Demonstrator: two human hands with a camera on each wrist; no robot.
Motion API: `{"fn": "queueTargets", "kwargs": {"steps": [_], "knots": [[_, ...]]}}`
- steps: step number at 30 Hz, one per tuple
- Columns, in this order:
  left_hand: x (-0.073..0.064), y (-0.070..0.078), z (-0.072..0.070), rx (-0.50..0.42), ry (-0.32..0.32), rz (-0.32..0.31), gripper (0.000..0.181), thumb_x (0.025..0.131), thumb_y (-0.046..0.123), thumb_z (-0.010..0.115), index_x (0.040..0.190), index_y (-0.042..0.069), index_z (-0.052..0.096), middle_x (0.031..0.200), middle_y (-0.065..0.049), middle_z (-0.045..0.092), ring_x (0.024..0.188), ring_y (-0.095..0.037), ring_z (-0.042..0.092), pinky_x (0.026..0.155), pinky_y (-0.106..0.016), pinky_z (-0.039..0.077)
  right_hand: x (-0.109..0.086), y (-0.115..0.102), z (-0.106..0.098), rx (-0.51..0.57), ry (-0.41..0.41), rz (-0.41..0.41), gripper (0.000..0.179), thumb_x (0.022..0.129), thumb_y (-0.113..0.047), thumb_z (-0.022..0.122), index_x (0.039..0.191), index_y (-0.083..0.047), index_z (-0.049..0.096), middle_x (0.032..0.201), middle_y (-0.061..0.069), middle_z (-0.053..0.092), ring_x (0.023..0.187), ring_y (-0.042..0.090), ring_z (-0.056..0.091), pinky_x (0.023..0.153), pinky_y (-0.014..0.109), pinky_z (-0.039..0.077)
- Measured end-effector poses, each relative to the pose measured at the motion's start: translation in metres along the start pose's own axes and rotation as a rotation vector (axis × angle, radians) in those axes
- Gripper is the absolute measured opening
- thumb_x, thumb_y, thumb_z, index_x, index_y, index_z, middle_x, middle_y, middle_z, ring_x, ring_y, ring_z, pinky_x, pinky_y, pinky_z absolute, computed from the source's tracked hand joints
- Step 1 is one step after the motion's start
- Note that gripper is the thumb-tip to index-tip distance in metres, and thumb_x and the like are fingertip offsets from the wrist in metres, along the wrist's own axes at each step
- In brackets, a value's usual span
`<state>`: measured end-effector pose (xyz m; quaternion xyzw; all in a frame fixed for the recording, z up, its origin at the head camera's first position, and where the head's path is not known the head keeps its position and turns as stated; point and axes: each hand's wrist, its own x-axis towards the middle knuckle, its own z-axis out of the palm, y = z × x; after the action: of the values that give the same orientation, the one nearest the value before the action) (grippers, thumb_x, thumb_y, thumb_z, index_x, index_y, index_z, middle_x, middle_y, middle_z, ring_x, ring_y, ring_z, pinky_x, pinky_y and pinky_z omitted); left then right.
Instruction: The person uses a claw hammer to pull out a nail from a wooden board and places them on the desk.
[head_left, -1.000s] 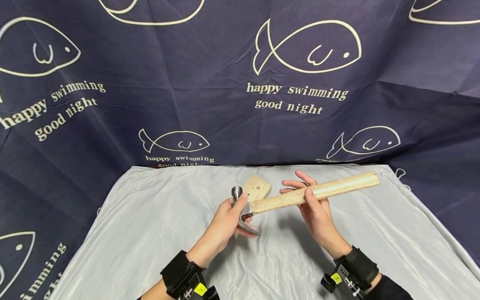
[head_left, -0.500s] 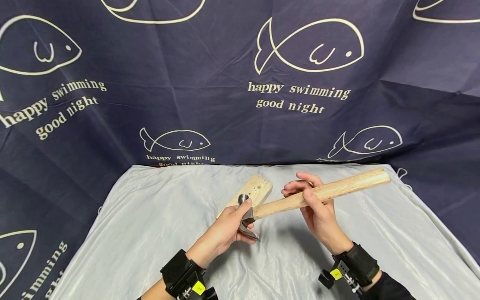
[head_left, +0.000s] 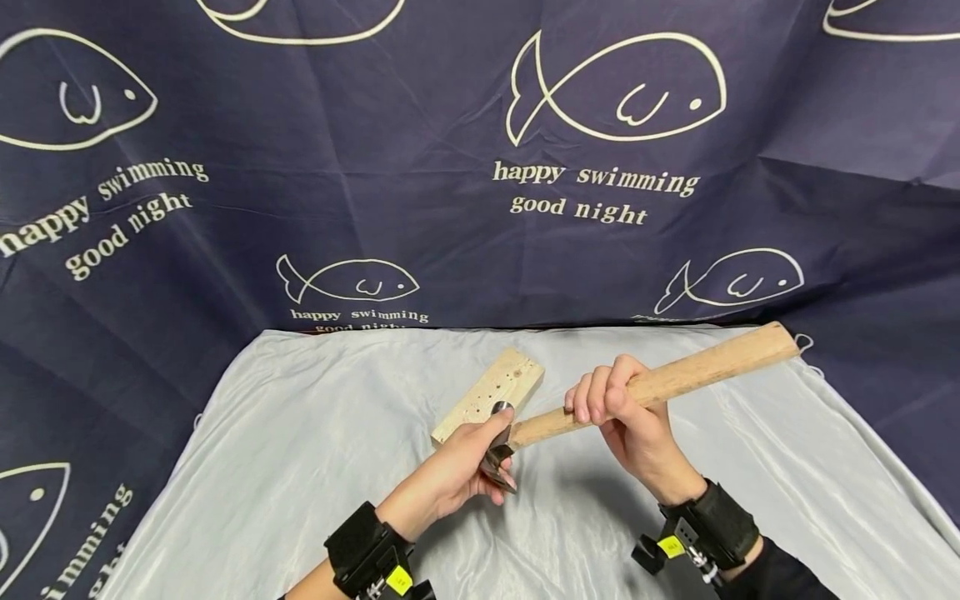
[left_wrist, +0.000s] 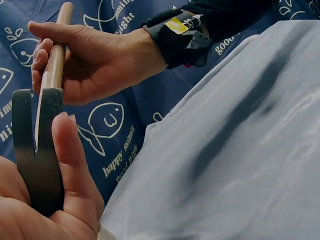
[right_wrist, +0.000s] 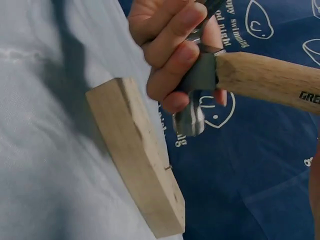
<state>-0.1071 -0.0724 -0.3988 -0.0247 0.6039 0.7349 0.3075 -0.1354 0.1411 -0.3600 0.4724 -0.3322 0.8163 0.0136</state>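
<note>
Both hands hold a claw hammer (head_left: 712, 363) above the table. My left hand (head_left: 459, 465) grips its metal head, thumb on top; the left wrist view shows the forked claw (left_wrist: 46, 182) close up between that hand's thumb and fingers. Around the wooden handle, about midway, curl the fingers of my right hand (head_left: 633, 429). Just beyond the hammer head lies a pale wooden block (head_left: 491, 387) with small dark spots on its upper face. A nail (right_wrist: 168, 167) sticks out of that block in the right wrist view. Neither hand touches the block.
A wrinkled light grey cloth (head_left: 322, 417) covers the table. Behind it hangs a dark blue curtain (head_left: 465, 167) printed with fish and lettering. Black straps with small cameras sit on both wrists.
The right hand's fingers have gone from spread to curled round the handle. The hammer's head has moved down and slightly right, its handle end up and right. More of the block shows.
</note>
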Motion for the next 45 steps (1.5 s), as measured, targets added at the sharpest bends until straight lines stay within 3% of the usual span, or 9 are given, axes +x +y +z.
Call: {"fn": "queueTargets", "kwargs": {"steps": [5,11,18,23,27,30,35,45], "knots": [[-0.001,0.000,0.002,-0.053,-0.105,-0.060,0.047,0.090,0.050,0.049,0.091,0.004,0.054,0.054,0.005,0.057,0.043,-0.008,0.059,0.035,-0.019,0.049,0.012,-0.003,0.003,0.009,-0.097,-0.037,0.021,0.093,-0.007,0.051,0.076,0.000,0.042,0.063,0.015,0.045,0.057,0.031,0.045,0.065,0.041,0.045],[-0.002,0.005,0.002,-0.078,-0.211,-0.120,0.050,0.090,0.049,0.049,0.096,0.000,0.051,0.054,0.007,0.056,0.041,-0.004,0.054,0.034,-0.015,0.046,0.025,-0.008,0.013,0.028,-0.188,-0.095,0.015,0.093,-0.010,0.052,0.093,0.005,0.053,0.067,0.017,0.047,0.064,0.033,0.054,0.057,0.041,0.046],[-0.001,0.003,0.003,-0.064,-0.326,-0.216,0.051,0.091,0.051,0.047,0.097,0.000,0.052,0.054,0.009,0.053,0.042,-0.002,0.048,0.033,-0.013,0.042,0.038,-0.009,0.031,0.117,-0.233,-0.126,0.037,0.095,-0.010,0.045,0.062,-0.001,0.032,0.040,0.008,0.037,0.035,0.020,0.044,0.038,0.033,0.037],[0.000,0.001,0.003,-0.097,-0.493,-0.297,0.047,0.094,0.050,0.041,0.100,0.004,0.051,0.058,0.010,0.052,0.044,0.002,0.048,0.033,-0.010,0.039,0.044,-0.009,0.042,0.146,-0.222,-0.159,0.034,0.094,-0.011,0.044,0.065,0.001,0.032,0.047,0.011,0.037,0.040,0.024,0.043,0.037,0.032,0.038],[-0.001,0.001,0.001,-0.129,-0.589,-0.318,0.048,0.095,0.050,0.036,0.101,0.005,0.049,0.060,0.011,0.052,0.045,0.004,0.048,0.032,-0.008,0.036,0.046,-0.009,0.045,0.170,-0.211,-0.107,0.036,0.096,-0.012,0.042,0.064,-0.002,0.030,0.046,0.007,0.035,0.035,0.018,0.039,0.033,0.028,0.035],[-0.001,-0.001,0.002,-0.155,-0.605,-0.307,0.047,0.095,0.049,0.037,0.102,0.004,0.049,0.061,0.011,0.051,0.046,0.005,0.047,0.033,-0.007,0.035,0.045,-0.009,0.044,0.202,-0.180,-0.056,0.040,0.097,-0.012,0.039,0.060,-0.006,0.027,0.043,0.000,0.031,0.031,0.009,0.030,0.030,0.023,0.029],[0.001,-0.005,0.003,-0.170,-0.603,-0.304,0.045,0.095,0.047,0.039,0.102,0.003,0.050,0.062,0.010,0.050,0.043,0.004,0.044,0.033,-0.008,0.033,0.040,-0.008,0.037,0.249,-0.090,-0.022,0.040,0.096,-0.008,0.035,0.058,-0.008,0.025,0.044,-0.002,0.029,0.032,0.008,0.026,0.030,0.022,0.026],[0.002,-0.012,-0.001,-0.054,-0.578,-0.249,0.053,0.093,0.050,0.038,0.103,0.001,0.056,0.074,0.004,0.069,0.039,0.002,0.046,0.034,-0.010,0.036,0.034,-0.008,0.034,0.256,0.012,0.001,0.040,0.098,-0.009,0.031,0.059,-0.009,0.023,0.044,-0.003,0.028,0.033,0.007,0.025,0.031,0.021,0.024]]}}
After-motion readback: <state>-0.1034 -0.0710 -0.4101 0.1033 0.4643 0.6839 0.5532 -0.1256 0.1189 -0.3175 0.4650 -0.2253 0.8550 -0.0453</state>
